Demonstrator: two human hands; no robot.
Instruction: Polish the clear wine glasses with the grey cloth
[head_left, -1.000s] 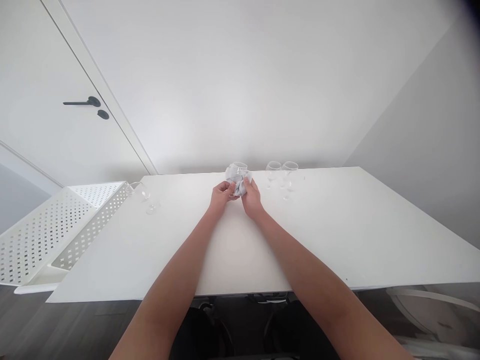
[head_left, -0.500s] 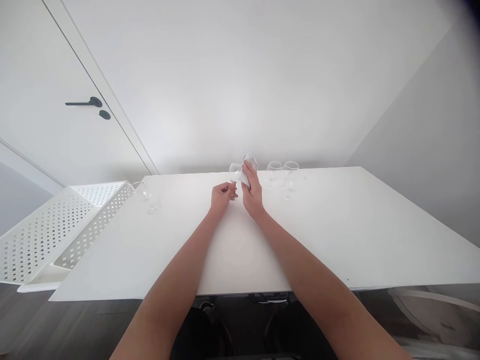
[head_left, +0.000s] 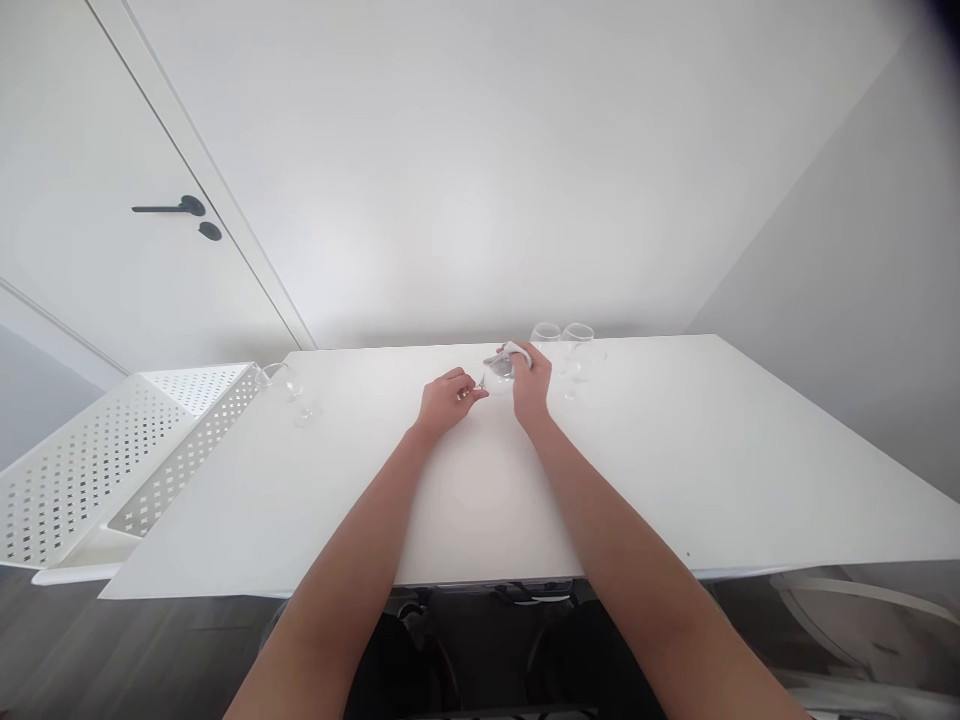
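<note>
My left hand is closed, its fingers pinching the stem of a clear wine glass. That glass is tilted over to the right, with its bowl toward my right hand. In my right hand is a white cloth, gripped between bent fingers and lying against the far side of the bowl. The fingers cover part of the cloth and the rim. Both hands are above the far middle of the white table.
Just right of my right hand, two upright wine glasses stand near the wall. Another wine glass is at the table's left end, beside a white perforated rack. A door with a black handle is at the left.
The glass has tipped from nearly upright to leaning right. My right hand, with the cloth, has moved right and slightly down; my left hand has turned with the stem.
</note>
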